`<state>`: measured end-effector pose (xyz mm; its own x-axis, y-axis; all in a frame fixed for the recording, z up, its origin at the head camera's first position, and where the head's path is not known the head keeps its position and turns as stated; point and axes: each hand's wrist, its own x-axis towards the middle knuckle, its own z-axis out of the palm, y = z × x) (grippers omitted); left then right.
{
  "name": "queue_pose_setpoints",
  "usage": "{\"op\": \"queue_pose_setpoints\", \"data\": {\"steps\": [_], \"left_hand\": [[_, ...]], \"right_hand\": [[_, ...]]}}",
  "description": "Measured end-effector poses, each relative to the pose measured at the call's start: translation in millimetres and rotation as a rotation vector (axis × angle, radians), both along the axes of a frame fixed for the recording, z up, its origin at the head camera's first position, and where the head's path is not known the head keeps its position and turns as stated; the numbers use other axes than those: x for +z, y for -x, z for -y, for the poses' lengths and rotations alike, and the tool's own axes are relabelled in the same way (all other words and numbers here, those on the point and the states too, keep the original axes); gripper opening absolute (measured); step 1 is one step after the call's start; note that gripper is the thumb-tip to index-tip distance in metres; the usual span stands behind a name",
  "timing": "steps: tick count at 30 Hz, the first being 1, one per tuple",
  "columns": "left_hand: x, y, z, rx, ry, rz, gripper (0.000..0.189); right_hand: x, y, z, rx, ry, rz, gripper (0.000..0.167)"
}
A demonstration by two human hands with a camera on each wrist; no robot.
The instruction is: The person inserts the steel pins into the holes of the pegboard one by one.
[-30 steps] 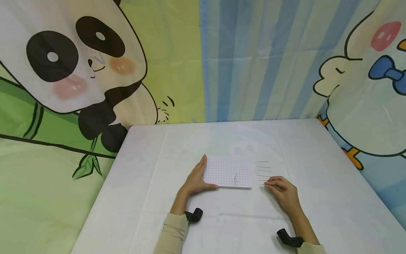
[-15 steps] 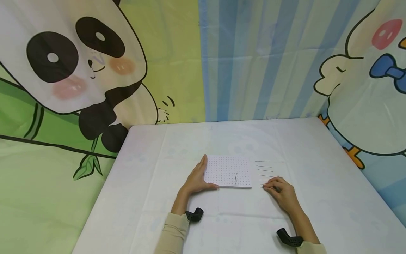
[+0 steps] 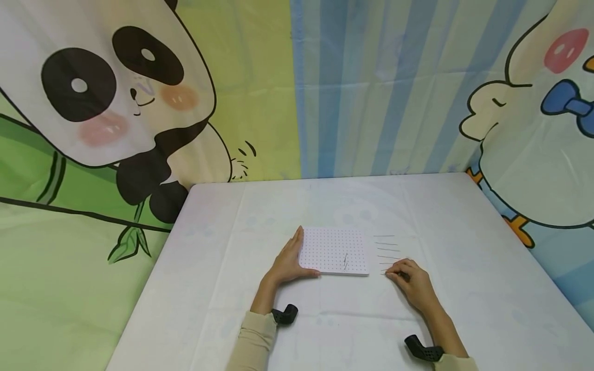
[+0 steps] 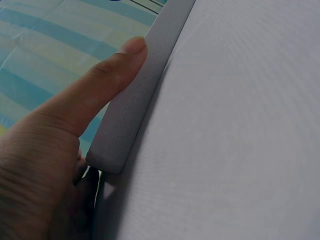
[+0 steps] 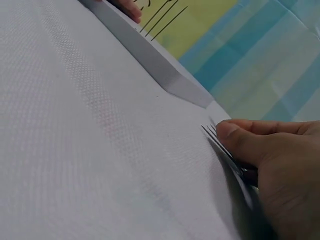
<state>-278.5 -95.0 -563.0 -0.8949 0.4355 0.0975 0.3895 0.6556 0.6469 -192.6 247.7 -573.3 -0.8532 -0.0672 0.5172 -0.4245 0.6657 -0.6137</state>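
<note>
My left hand [image 3: 289,263] lies round the near left corner of a white perforated board [image 3: 331,250], fingers straight along its left side. The thumb touches its front side in the left wrist view. Thin dark metal pins [image 5: 161,20] stand upright in the board. Right of it, several similar pins [image 3: 387,250] lie in a row on the table. At the nearest end of that row my right hand [image 3: 413,283] pinches a thin metal pin [image 5: 206,131] between thumb and forefinger. The pin's tip pokes out past the fingertips; the rest is hidden by the hand.
A white cloth covers the table [image 3: 260,206]. Behind it hangs a printed curtain [image 3: 371,87] with a panda and a bird. A black wrist camera [image 3: 285,314] sits on the left wrist, another black camera [image 3: 423,349] on the right.
The right hand's fingertips have shifted slightly left along the nearest pin and closed on it. The left hand and the board stay where they were.
</note>
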Motion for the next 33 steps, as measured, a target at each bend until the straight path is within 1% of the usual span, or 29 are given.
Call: {"op": "queue_pose_setpoints", "data": {"steps": [4,7,10,14,18,24,26,30,32,33], "left_hand": [[0.0,0.0,0.6,-0.001,0.005,-0.003,0.137],[0.5,0.5,2.2,-0.001,0.007,-0.017,0.137],[0.5,0.9,3.5,0.004,0.008,-0.022,0.137],[0.3,1.1,2.6,-0.004,0.018,-0.013,0.136],[1.2,0.1,0.3,-0.010,0.010,-0.003,0.135],[1.3,-1.3,-2.0,-0.005,0.019,-0.005,0.135],[1.8,-1.3,-2.1,-0.003,0.021,-0.004,0.135],[2.8,-1.0,-2.0,-0.001,0.020,-0.003,0.136],[3.0,-0.7,-1.8,0.002,0.027,0.004,0.136],[3.0,-0.5,-1.7,0.003,0.030,0.007,0.136]], "right_hand": [[5.1,2.5,4,0.017,0.113,-0.020,0.016],[10.8,7.3,12,0.029,0.212,-0.015,0.012],[15.4,15.3,24,0.016,0.309,0.031,0.007],[20.2,26.8,44,0.009,0.393,0.081,0.009],[22.1,37.0,65,0.054,0.431,0.080,0.010],[17.2,47.8,87,0.150,0.475,0.028,0.008],[15.7,50.0,90,0.175,0.484,0.028,0.007],[15.4,52.0,95,0.206,0.465,0.025,0.008],[17.0,51.5,96,0.217,0.451,0.016,0.009],[20.5,50.0,98,0.224,0.442,0.003,0.009]]}}
